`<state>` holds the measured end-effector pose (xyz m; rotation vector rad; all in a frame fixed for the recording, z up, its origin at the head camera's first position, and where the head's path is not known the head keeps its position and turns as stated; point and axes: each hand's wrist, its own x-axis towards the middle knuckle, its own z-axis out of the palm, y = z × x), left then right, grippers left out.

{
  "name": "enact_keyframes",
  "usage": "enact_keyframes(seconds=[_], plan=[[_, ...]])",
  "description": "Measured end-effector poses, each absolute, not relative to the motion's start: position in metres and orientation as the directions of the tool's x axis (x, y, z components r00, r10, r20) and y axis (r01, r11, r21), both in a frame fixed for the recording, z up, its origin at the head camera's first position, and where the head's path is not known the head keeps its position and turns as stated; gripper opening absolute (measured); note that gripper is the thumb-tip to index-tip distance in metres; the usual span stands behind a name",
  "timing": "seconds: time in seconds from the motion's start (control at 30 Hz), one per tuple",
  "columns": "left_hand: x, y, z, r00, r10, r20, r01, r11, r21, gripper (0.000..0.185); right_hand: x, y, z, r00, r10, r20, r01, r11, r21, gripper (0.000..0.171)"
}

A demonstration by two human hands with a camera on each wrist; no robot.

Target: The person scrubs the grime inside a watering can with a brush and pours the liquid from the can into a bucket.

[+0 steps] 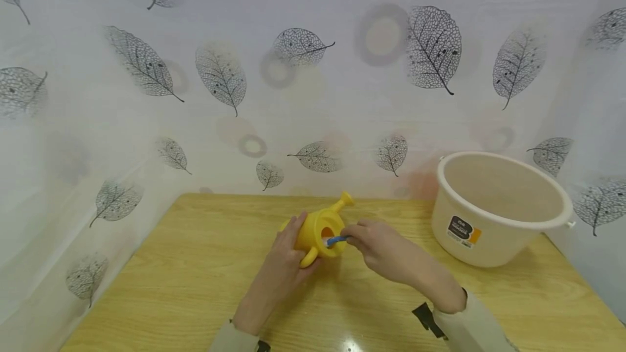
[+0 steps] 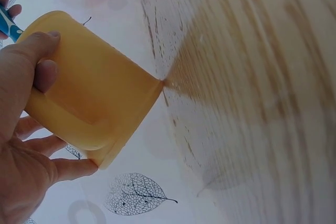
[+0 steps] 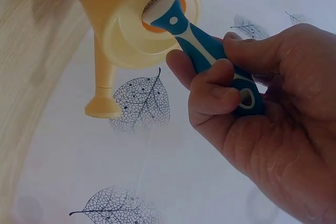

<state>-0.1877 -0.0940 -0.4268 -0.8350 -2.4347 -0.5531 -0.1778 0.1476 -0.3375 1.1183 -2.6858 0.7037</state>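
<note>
A yellow toy watering can (image 1: 307, 233) is held tilted by my left hand (image 1: 282, 258), its opening turned toward the right. In the left wrist view, the thumb lies along the can's side and the fingers (image 2: 73, 168) reach round beneath; one corner of its base meets the wooden table. My right hand (image 1: 386, 249) grips a short blue-and-white brush (image 3: 202, 51) by its handle. The brush's white head (image 3: 164, 8) is at the round hole in the can's top, partly inside. The can's spout (image 1: 342, 201) points away from me.
A large cream bucket (image 1: 489, 249) with a dark label stands at the right of the wooden table (image 1: 195, 265). Behind the table hangs a pale leaf-print sheet (image 1: 274, 124), close to the back edge.
</note>
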Motion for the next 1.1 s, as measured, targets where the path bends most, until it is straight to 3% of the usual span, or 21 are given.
enact_keyframes(seconds=[0.23,0.47,1.1], plan=[[-0.189,-0.095,-0.428,-0.668,0.449,0.593,0.661,0.724,0.196,0.040,-0.181,0.146,-0.345,-0.685,-0.640,0.349,-0.729,0.595,-0.339,0.015],[-0.189,-0.095,-0.430,-0.658,0.453,0.601,0.670,0.716,0.194,0.038,-0.187,0.138,-0.357,-0.706,-0.632,0.319,-0.707,0.601,-0.373,0.016],[-0.187,-0.094,-0.429,-0.670,0.449,0.591,0.657,0.730,0.190,0.036,-0.186,0.135,-0.360,-0.699,-0.634,0.331,-0.715,0.610,-0.341,0.019]])
